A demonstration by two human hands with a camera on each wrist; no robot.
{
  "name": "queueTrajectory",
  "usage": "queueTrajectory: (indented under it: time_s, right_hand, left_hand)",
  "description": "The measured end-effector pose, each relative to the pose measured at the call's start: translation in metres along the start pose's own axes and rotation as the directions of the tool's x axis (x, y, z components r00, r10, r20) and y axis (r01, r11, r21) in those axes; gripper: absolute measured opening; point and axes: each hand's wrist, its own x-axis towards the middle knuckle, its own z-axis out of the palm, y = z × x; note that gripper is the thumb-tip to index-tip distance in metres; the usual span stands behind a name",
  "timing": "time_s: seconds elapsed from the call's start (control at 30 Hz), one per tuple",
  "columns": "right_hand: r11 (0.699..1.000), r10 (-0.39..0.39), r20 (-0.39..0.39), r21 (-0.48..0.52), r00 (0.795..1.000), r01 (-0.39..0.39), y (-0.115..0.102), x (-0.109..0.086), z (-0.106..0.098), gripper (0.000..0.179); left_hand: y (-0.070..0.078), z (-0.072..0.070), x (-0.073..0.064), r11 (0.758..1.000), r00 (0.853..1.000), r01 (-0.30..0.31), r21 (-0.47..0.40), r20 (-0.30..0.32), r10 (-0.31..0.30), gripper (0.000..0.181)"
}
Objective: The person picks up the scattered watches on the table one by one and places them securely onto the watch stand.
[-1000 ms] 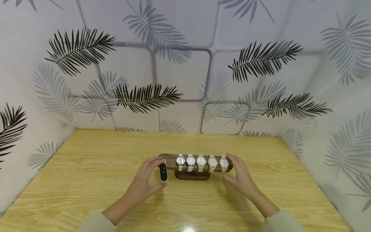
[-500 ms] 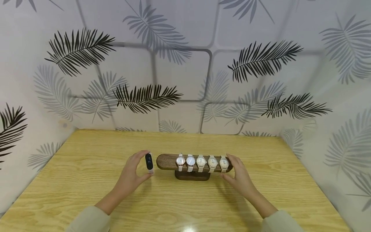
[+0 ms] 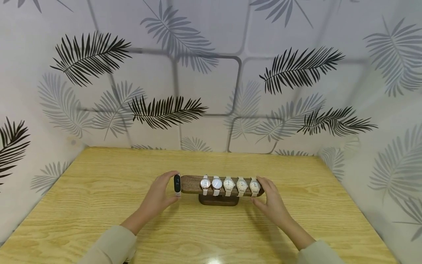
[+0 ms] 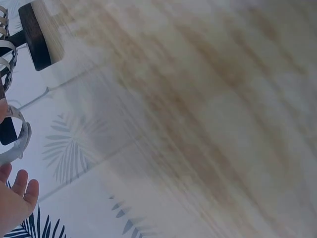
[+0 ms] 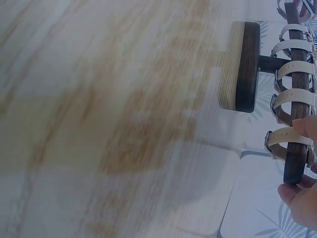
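My left hand [image 3: 157,198] pinches a smart band [image 3: 177,184], black-screened with a white strap, between thumb and fingers at the left end of a dark wooden watch stand [image 3: 191,184]. In the left wrist view the looped white strap [image 4: 24,141] appears around the tip of the stand's bar [image 4: 7,133]. Several watches [image 3: 229,185] with pale straps sit side by side along the bar. My right hand [image 3: 276,205] grips the bar's right end, beside the last watch [image 3: 254,186]. The right wrist view shows fingertips [image 5: 289,193] at that end.
The stand's short base [image 3: 218,200] rests on a light wood-grain table [image 3: 211,227]. Behind the table rises a wall [image 3: 211,135] with leaf patterns, and more patterned wall stands at both sides.
My left hand drew the smart band left, off the bar's left end, then brought it back right against that end. My right hand and the stand stayed in place.
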Motion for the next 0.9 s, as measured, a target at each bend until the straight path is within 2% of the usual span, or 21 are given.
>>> queueTrajectory:
  time_s: [0.27, 0.57, 0.9]
  right_hand:
    - [1.0, -0.013, -0.01, -0.022, 1.0, 0.013, -0.001, 0.0, 0.001, 0.067]
    - [1.0, -0.008, -0.015, -0.023, 1.0, 0.008, -0.003, 0.0, 0.002, 0.065]
    - [1.0, 0.003, -0.003, -0.011, 1.0, -0.004, -0.001, -0.003, 0.003, 0.065]
  left_hand:
    - [0.004, 0.007, 0.013, 0.998, 0.998, -0.04, 0.045, 0.06, 0.037, 0.072]
    - [0.011, 0.013, 0.021, 0.998, 0.991, -0.05, 0.046, 0.125, 0.044, 0.071]
    - [0.013, 0.02, 0.024, 0.997, 0.992, -0.075, 0.037, 0.109, 0.07, 0.071]
